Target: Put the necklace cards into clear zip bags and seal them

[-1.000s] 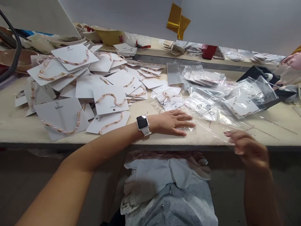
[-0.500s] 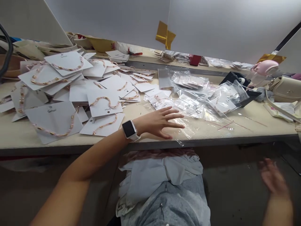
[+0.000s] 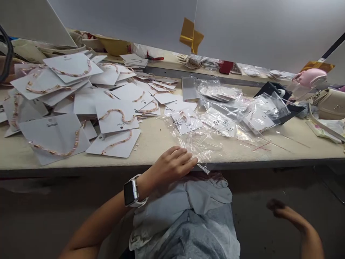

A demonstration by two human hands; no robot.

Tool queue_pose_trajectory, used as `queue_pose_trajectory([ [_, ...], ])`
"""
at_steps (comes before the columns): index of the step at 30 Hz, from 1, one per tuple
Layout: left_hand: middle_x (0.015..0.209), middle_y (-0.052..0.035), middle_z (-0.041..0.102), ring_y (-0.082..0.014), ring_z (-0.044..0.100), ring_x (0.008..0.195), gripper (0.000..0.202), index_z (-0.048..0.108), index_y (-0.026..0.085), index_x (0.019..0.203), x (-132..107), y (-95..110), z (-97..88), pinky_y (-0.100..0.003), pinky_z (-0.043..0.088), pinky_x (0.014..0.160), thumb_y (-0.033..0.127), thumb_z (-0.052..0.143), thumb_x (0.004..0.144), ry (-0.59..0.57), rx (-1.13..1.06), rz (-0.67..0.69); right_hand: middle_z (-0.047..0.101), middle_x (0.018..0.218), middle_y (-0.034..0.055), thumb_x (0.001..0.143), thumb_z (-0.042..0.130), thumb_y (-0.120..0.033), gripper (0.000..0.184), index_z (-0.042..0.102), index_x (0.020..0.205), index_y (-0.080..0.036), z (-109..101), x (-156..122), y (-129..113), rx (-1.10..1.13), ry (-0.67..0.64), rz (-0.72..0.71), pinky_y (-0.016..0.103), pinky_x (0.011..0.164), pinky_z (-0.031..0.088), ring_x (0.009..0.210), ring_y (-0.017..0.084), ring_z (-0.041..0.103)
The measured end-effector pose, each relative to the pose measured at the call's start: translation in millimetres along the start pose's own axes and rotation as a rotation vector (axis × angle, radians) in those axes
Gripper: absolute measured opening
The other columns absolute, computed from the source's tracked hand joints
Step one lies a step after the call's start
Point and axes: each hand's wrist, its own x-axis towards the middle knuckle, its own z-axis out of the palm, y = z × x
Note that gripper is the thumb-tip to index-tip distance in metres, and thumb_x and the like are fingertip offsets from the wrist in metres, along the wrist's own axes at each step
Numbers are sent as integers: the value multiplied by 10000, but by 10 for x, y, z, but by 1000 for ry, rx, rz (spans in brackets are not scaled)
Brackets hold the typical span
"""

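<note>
The left hand (image 3: 172,165) lies at the front edge of the table (image 3: 153,140), its fingers pressed together and slightly curled. The fingertips (image 3: 190,162) touch a clear plastic bag (image 3: 199,145), though this view does not show whether they pinch it. The bag extends ahead of the hand, with 1 white card (image 3: 185,121) at its far end. A white-strapped watch (image 3: 131,192) sits on the left wrist. Left of the hand lies a heap of display cards (image 3: 115,116) carrying beaded bracelets. Ahead and to the right lie filled plastic bags (image 3: 258,120). The right hand (image 3: 276,208) is below table level, well right of the left hand, with fingers curled inward around nothing visible.
</note>
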Motion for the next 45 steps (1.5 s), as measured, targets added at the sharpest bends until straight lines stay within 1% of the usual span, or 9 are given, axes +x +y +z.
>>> queue_pose_trajectory([
  [5, 1034, -34, 724, -167, 663, 909, 256, 581, 173, 1178, -251, -38, -123, -323, 541, 876, 66, 477, 971, 89, -40, 2, 717, 893, 59, 940, 555, -405, 235, 640, 1153, -350, -289, 560, -585, 313, -391, -528, 319, 685, 622, 813, 222, 723],
  [8, 1039, -37, 713, -159, 659, 933, 226, 570, 209, 1153, -390, -86, -210, -322, 551, 907, 98, 502, 968, 105, -127, -37, 672, 849, 42, 933, 542, -194, 199, 620, 1049, -336, -130, 898, -1136, 307, -101, -714, 313, 787, 612, 853, 201, 696],
  [11, 1127, -62, 681, -176, 619, 1099, 290, 530, 237, 1232, -489, -131, -262, -341, 529, 1019, 168, 554, 951, 111, -203, -103, 639, 1206, 89, 893, 599, -135, 455, 528, 1296, -333, 173, 1203, -1577, -70, 126, -771, 390, 968, 567, 1154, 236, 629],
  [15, 1370, -127, 574, -245, 487, 1337, 480, 447, 201, 1401, -536, -156, -231, -444, 415, 1163, 273, 574, 944, 7, -63, -161, 488, 1477, 101, 894, 624, -219, 636, 386, 1481, -279, 523, 1506, -1884, -526, 57, -970, 537, 1153, 398, 1398, 283, 429],
  [21, 1303, -34, 661, -199, 606, 1219, 340, 561, 189, 1326, -480, -145, -134, -392, 435, 1145, 192, 494, 993, -48, -4, -82, 589, 1392, 66, 940, 522, -123, 511, 467, 1438, -225, 668, 1639, -1966, -539, -8, -1148, 467, 1151, 418, 1326, 203, 524],
  [29, 1162, -87, 693, -198, 626, 1182, 241, 693, 223, 1128, -415, -165, -184, -328, 551, 996, 258, 489, 1005, 127, -274, -220, 625, 1300, 105, 968, 449, -147, 281, 644, 1164, -201, 598, 1689, -2087, -207, -28, -908, 338, 963, 546, 1186, 194, 605],
  [34, 852, -73, 723, -151, 698, 792, 226, 726, 157, 907, -291, -180, -156, -223, 577, 714, 286, 550, 968, 323, -602, -540, 723, 935, 67, 956, 517, -275, 200, 704, 953, -206, 725, 1757, -2218, 74, 33, -724, 351, 849, 515, 928, 206, 652],
  [39, 666, -5, 646, -85, 573, 528, 277, 722, 150, 815, -45, -225, -151, -170, 451, 502, 346, 556, 918, 360, -683, -991, 652, 676, 29, 925, 494, -494, 412, 631, 686, -187, 820, 1874, -2414, 330, 52, -297, 274, 650, 439, 663, 149, 587],
  [45, 481, 59, 507, -65, 480, 402, 310, 681, 166, 788, 152, -297, -130, -165, 384, 447, 383, 512, 930, 227, -707, -1208, 552, 530, -9, 877, 489, -524, 419, 559, 638, -187, 913, 1975, -2549, 329, 143, -121, 258, 586, 365, 534, 120, 489],
])
